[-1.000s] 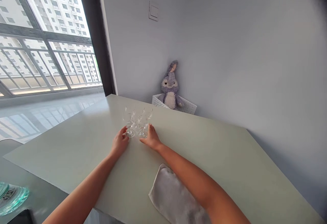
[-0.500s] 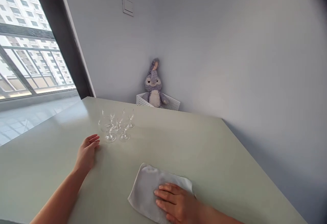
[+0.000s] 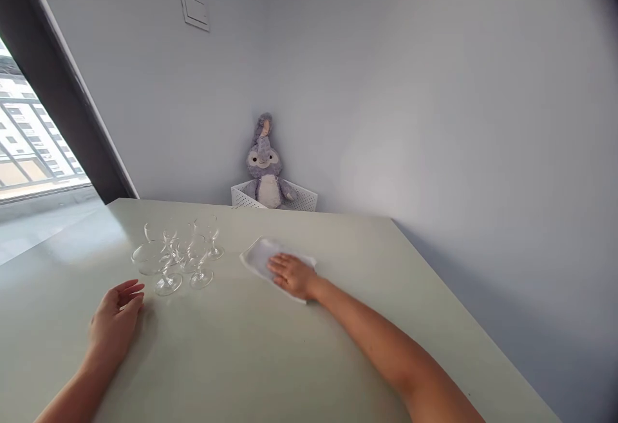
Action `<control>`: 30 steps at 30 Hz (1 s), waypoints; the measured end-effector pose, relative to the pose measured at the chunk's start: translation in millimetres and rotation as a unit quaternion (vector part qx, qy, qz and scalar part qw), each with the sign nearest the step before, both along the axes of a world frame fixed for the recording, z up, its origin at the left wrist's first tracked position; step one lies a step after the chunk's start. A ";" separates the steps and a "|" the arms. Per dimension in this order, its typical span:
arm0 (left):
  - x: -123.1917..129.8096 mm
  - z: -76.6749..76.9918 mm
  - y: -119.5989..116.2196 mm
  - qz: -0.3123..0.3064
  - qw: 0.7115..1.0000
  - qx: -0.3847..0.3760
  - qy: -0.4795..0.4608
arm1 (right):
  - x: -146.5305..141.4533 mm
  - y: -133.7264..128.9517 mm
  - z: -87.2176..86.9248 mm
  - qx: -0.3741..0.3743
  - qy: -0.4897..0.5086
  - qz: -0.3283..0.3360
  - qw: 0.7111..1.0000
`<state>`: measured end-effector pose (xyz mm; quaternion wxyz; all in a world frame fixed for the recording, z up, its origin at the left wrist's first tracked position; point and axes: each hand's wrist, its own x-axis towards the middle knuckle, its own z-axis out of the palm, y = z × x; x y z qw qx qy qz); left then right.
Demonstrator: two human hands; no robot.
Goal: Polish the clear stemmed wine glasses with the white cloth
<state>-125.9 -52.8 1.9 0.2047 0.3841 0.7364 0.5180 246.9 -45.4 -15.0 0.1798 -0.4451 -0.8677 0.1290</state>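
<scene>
My right hand [image 3: 291, 275] lies flat with its fingers stretched out, pressing on a white cloth [image 3: 258, 257] spread over the pale green tabletop [image 3: 232, 352]. Part of the cloth is hidden under the palm. On the left, my left hand [image 3: 116, 317] rests on the table edgewise, its fingers loosely bent and apart, holding nothing. Just beyond its fingertips stands a cluster of several clear stemmed glasses; the nearest are a wide-bowled glass [image 3: 168, 283] and another stemmed glass [image 3: 201, 277]. A small gap separates the hand from them.
Behind the table's far edge, a purple plush toy [image 3: 264, 162] sits in a white perforated basket [image 3: 305, 201]. Grey walls [image 3: 410, 101] meet in the corner, with a light switch [image 3: 196, 9] on one. A dark door frame [image 3: 62, 82] and a balcony railing [image 3: 36, 133] are at left.
My right hand has slid the cloth forward across the table, away from me. The view has turned a little to the right; my left hand stays beside the glasses.
</scene>
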 end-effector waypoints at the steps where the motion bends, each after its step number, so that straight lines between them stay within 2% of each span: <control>1: -2.4 -2.1 1.4 -0.024 0.999 -0.014 0.028 | 14.1 15.5 -0.3 -0.002 -0.012 -0.045 0.999; 2: -4.7 -3.7 2.3 -0.043 0.997 -0.029 0.054 | 30.3 28.8 -0.1 -0.003 -0.036 -0.104 0.994; 4: -7.4 -4.8 2.2 -0.046 0.995 -0.047 0.081 | 67.6 47.6 0.9 -0.003 -0.051 -0.172 0.984; 7: -7.1 -2.4 -0.7 -0.031 0.994 -0.057 0.084 | 130.2 54.1 1.1 -0.007 -0.077 -0.271 0.959; 9: -6.1 -1.0 -2.5 -0.027 0.994 -0.059 0.084 | 171.9 45.0 -0.4 -0.011 -0.096 -0.333 0.938; 12: -6.9 -1.2 -3.8 -0.034 0.993 -0.061 0.092 | 228.4 16.8 -4.5 -0.019 -0.126 -0.414 0.901; 16: -7.8 -2.1 -4.8 -0.050 0.991 -0.060 0.107 | 282.0 -33.5 -11.6 -0.034 -0.160 -0.497 0.852; 20: -1.2 -0.1 -7.9 -0.049 0.993 -0.046 0.097 | 299.7 -80.9 -20.0 -0.040 -0.184 -0.530 0.827; 23: 5.4 4.1 -11.4 0.003 0.998 0.058 0.020 | 294.7 -104.4 -28.1 -0.035 -0.196 -0.525 0.827; 26: 10.5 10.8 -15.5 0.053 0.983 0.176 -0.016 | 283.8 -113.6 -38.8 -0.013 -0.214 -0.514 0.831; 28: 15.8 15.1 -21.0 0.076 0.969 0.236 0.013 | 273.0 -112.7 -45.9 0.010 -0.228 -0.500 0.836; 30: 26.3 18.2 -30.3 0.072 0.957 0.275 0.052 | 256.6 -108.5 -50.5 0.030 -0.233 -0.476 0.847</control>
